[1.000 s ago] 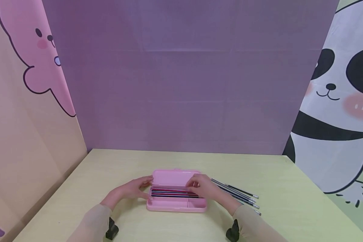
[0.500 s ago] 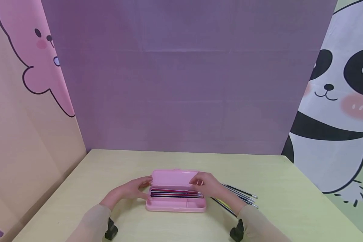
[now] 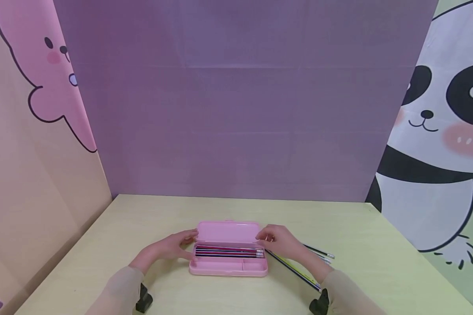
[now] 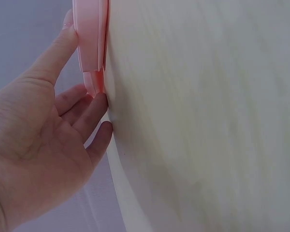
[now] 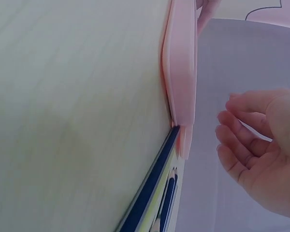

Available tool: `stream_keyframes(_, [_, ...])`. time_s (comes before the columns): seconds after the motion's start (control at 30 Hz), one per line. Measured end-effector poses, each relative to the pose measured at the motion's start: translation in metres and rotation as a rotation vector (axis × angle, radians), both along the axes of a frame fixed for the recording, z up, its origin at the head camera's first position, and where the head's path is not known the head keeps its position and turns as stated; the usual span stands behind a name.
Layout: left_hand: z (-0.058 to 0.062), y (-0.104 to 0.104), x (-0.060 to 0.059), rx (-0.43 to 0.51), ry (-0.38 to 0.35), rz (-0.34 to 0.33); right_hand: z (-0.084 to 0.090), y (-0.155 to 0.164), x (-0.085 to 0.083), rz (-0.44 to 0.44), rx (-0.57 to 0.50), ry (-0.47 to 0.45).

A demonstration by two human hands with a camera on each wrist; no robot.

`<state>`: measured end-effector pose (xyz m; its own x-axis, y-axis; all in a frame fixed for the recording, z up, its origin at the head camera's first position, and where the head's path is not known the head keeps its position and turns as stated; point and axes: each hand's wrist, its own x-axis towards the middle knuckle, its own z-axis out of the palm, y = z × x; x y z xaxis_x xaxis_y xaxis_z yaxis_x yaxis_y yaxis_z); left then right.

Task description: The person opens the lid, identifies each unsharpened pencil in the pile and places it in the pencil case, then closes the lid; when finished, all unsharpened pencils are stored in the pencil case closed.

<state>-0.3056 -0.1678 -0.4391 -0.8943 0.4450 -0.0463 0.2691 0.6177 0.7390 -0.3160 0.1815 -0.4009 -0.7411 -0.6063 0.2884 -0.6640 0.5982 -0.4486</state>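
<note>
A pink pencil case (image 3: pixel 220 265) lies with its lid (image 3: pixel 228 232) folded back. Several dark and red striped pencils (image 3: pixel 228 252) lie side by side in its rear compartment. My left hand (image 3: pixel 169 246) is at the case's left end, the thumb (image 4: pixel 58 50) pressing the end wall and the relaxed fingers beside the lid. My right hand (image 3: pixel 279 241) hovers just past the right end of the case, fingers loosely bent and nothing between them. Below it, loose pencils (image 3: pixel 293 269), dark and yellow-green, lie slanted on the table, partly hidden by the right forearm.
The pale wooden table (image 3: pixel 161 214) reaches back to a purple backdrop (image 3: pixel 236 109). A smaller front compartment (image 3: pixel 255 264) sits at the case's right. Dark straps or devices (image 3: pixel 143 299) are at the wrists. A panda picture (image 3: pixel 429 192) covers the right wall.
My right hand has drawn back rightward from the case and let go of the pencils in it, whose ends now show. The left hand has stayed in place.
</note>
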Motion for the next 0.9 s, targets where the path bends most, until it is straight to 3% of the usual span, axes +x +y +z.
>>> stream_keyframes(0.27, [0.001,0.0,0.001,-0.013,0.008,0.0,0.001,0.014,0.004,-0.035,0.002,0.008])
stream_keyframes(0.9, [0.001,0.001,0.0,-0.011,-0.009,0.006,0.0,0.047,0.019,-0.077,0.014,-0.087])
